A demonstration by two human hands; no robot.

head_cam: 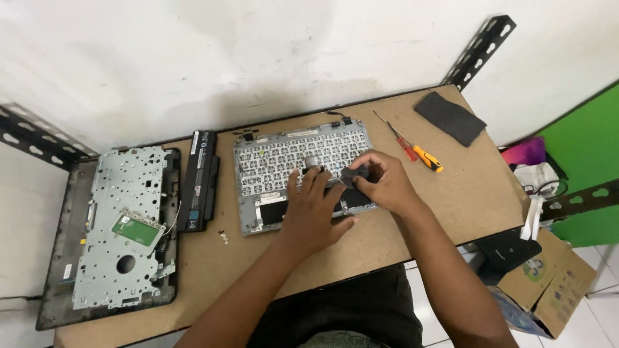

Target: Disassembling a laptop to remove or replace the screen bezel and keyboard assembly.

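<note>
Your left hand [314, 209] presses flat, fingers spread, on the keyboard panel [284, 161] at frame centre; your right hand [383, 182] pinches a small dark part [356, 173].

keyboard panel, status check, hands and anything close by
Left hand flat on keyboard panel. Right hand pinching small dark part over it. Screwdriver lies apart at right.

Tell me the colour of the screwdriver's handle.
Orange with a black tip; the screwdriver lies right of the keyboard panel. Head view shows it.
</note>
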